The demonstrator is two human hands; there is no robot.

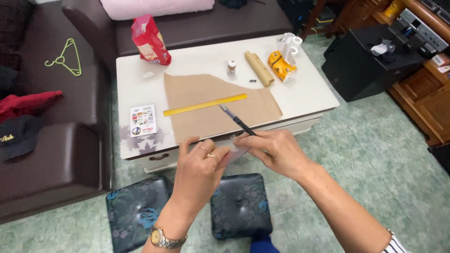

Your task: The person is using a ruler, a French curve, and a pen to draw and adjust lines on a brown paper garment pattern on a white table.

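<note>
My right hand (276, 151) grips the pen (237, 120) closed; my left hand (200, 165) pinches a small pale card (236, 154) — both over the surface's (309, 96) near edge. I should keep the card steady.

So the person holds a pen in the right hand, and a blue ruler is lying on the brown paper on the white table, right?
Almost. The ruler is yellow, not blue, as the head view shows. The rest is right: the right hand holds a pen, and the ruler lies on the brown paper on the white table.
</note>
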